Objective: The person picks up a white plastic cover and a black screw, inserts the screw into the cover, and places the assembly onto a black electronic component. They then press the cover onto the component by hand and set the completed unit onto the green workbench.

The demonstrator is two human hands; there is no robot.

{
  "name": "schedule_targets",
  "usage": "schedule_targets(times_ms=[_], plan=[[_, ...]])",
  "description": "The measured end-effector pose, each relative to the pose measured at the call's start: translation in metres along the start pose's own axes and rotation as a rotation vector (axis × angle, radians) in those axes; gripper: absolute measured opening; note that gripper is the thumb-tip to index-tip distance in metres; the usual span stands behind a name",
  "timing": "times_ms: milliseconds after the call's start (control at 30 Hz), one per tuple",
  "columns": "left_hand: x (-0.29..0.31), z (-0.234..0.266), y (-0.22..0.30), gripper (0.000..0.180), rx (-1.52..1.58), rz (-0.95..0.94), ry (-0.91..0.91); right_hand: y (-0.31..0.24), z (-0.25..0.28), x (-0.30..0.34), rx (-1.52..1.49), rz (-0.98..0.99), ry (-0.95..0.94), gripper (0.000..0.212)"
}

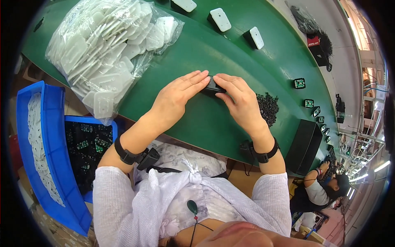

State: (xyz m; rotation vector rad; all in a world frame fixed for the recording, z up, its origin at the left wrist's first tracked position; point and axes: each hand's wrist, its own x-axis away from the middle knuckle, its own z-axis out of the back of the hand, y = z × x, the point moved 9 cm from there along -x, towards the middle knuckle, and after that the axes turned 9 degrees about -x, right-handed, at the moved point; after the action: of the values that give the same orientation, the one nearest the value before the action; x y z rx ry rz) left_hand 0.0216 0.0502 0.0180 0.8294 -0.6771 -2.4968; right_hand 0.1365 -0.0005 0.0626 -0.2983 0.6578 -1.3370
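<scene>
A long green table (284, 66) is stretching across the room, its edges bowing with the lens. Beyond it a pale grey strip (339, 31) is running along the right, floor or bench being hard to tell. Metal frames (366, 142) are standing blurred at the far right, and a white tube light (382, 166) is glowing near them. Brownish flooring (61, 230) is showing at lower left.

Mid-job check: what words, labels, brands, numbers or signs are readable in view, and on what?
None can be quoted from this view.
Red box at the far right: pale marks, too small and blurred to read.
Circuit boards: any marking is too small to read.
Held black part: no lettering I can make out.
Bag of white plates and tall blue bin: no lettering I can make out.
</scene>
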Motion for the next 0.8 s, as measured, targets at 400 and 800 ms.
schedule_targets(times_ms=[400, 800], plan=[[-0.008, 0.002, 0.013, 0.049, -0.350, -0.160, -0.104, -0.003, -0.011, 0.011, 0.248, -0.029, 0.133, 0.048], [-0.010, 0.002, 0.011, 0.049, -0.395, -0.216, -0.148, -0.009, -0.016, 0.009, 0.344, -0.045, 0.140, 0.043]])
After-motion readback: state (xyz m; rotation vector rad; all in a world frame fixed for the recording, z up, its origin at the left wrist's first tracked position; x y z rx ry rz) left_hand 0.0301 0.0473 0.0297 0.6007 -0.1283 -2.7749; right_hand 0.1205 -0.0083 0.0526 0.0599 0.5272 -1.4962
